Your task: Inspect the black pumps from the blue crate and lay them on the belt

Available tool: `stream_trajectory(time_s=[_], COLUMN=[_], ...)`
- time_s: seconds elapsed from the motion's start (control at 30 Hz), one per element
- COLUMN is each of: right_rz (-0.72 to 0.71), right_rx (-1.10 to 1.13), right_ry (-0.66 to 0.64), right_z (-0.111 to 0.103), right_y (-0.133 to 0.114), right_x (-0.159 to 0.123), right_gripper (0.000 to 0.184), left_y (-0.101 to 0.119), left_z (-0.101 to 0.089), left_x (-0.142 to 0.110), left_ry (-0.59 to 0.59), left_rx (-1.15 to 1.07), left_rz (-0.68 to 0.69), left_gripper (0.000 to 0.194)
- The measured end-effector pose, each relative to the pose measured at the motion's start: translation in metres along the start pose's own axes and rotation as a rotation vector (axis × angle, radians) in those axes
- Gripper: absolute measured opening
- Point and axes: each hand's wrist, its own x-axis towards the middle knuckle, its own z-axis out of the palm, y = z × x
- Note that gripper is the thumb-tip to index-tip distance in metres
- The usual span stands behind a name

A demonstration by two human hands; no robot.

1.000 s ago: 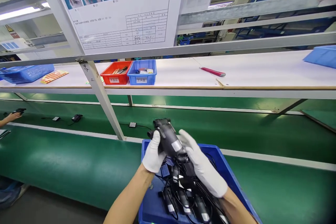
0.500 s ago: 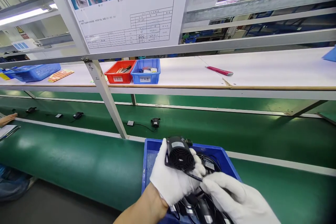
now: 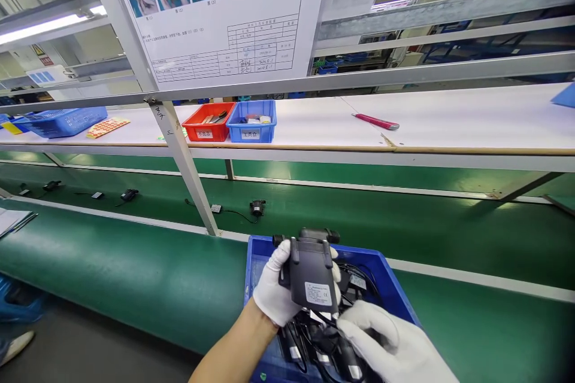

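Note:
My gloved left hand (image 3: 277,287) is wrapped around a black water pump (image 3: 312,266), which has threaded ports at its top and a white label on its flat side. The pump is held above a blue bin (image 3: 252,263), label side towards me. Close under it, the thumb and fingers of my gloved right hand (image 3: 381,335) pinch the pump's black cable (image 3: 324,318); the fingertips partly cover it. More black pumps (image 3: 348,356) with tangled cables lie in the bin, partly hidden by my hands.
Beyond a white rail, a pump (image 3: 257,208) with its cable lies on the green belt (image 3: 359,215), with others further left. A metal post (image 3: 184,161) rises left of the bin. On the shelf above stand a red bin (image 3: 207,125), a small blue bin (image 3: 251,125) and a red-handled cutter (image 3: 376,121).
My left hand has turned the pump, so its labelled flat side and ports now show instead of its round grille. The pumps on the belt have shifted slightly left. A person's hand at far left has gone.

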Motion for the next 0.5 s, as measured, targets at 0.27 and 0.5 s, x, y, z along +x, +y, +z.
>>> stream_trajectory(time_s=[0.27, 0.5], right_rz=[0.003, 0.003], right_rx=[0.008, 0.074], right_ry=[0.052, 0.071], right_z=[-0.002, 0.0], right_y=[-0.004, 0.008], right_x=[0.007, 0.01], right_gripper=[0.035, 0.035], left_y=[-0.003, -0.003], left_z=[-0.003, -0.006], left_x=[-0.004, -0.003], left_ry=[0.023, 0.009], left_rx=[0.148, 0.174], left_rz=[-0.004, -0.016], left_gripper=[0.073, 0.074])
